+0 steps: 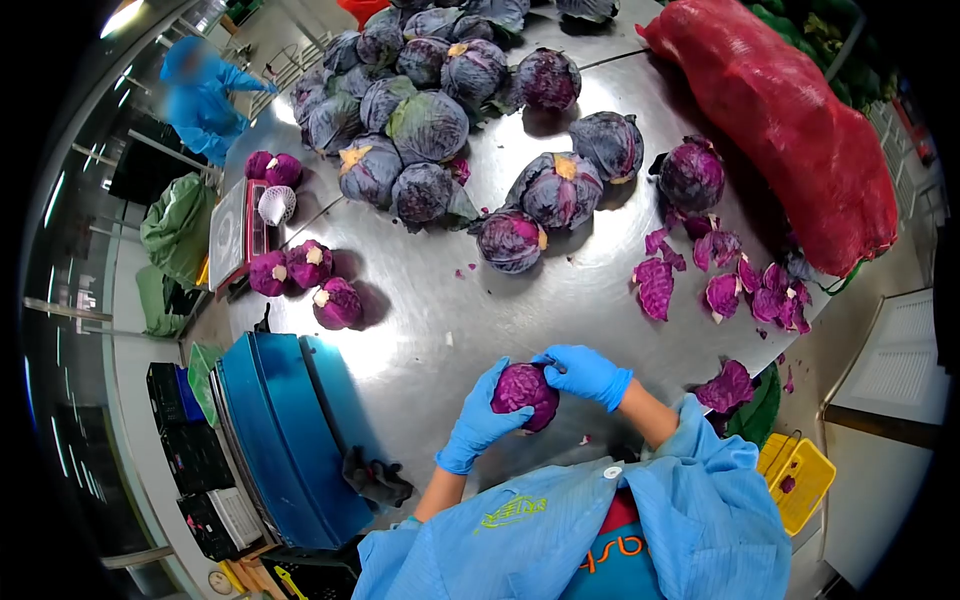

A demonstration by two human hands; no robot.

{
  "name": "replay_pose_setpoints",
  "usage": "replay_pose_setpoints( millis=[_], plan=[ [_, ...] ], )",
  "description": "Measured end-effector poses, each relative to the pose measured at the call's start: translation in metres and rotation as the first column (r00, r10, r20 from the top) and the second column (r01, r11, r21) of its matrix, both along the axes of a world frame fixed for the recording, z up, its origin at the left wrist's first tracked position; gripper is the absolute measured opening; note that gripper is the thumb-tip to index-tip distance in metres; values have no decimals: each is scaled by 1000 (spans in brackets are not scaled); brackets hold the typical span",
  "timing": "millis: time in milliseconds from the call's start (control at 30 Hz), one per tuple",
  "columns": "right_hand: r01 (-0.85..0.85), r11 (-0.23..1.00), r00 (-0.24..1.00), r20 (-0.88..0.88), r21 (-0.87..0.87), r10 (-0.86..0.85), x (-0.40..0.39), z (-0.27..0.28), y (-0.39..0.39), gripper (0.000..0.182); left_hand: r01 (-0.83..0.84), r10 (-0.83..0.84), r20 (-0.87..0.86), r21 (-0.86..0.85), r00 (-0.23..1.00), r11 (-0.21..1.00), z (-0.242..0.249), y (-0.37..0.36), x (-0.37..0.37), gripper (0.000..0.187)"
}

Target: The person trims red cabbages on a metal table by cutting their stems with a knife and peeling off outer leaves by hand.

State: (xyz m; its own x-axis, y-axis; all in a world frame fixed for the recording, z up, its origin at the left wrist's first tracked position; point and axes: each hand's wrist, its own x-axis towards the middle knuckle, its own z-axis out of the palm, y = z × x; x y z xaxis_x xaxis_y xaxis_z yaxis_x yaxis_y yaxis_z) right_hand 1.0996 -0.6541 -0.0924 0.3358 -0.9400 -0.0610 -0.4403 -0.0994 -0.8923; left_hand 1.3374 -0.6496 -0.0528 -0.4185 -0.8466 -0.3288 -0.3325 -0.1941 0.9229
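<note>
My left hand [480,418], in a blue glove, is wrapped round a small trimmed red cabbage [522,392] just above the steel table [430,310]. At the cabbage's upper right edge, my right hand [585,376], also gloved in blue, is closed in a pinch. A small dark thing shows at its fingertips, but I cannot make out what it is. Several trimmed red cabbages [337,303] sit to the left. Ahead stand untrimmed cabbages with dull outer leaves, the nearest cabbage [511,241] lying on its side.
Loose purple leaves [655,288] are scattered at the right, beside a full red mesh sack [790,130]. A scale [232,232] stands at the left edge. Blue crates [285,430] are at lower left, a yellow basket [800,482] at lower right. A person in blue [205,100] stands far left.
</note>
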Motion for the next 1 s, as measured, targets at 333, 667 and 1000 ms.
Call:
replay_pose_setpoints(
  millis=[333,667,1000],
  plan=[
    [474,870,759,-437,-136,-482,-96,9,46,27,-255,524,-453,529,721,809,-12,6,6,66],
    [358,740,809,207,569,-550,-22,42,40,37,-30,119,261,-321,958,946,-21,-11,-51,82],
    [193,959,956,179,210,-231,-38,67,21,46,357,-199,375,-418,906,835,17,-28,-70,104]
  ],
)
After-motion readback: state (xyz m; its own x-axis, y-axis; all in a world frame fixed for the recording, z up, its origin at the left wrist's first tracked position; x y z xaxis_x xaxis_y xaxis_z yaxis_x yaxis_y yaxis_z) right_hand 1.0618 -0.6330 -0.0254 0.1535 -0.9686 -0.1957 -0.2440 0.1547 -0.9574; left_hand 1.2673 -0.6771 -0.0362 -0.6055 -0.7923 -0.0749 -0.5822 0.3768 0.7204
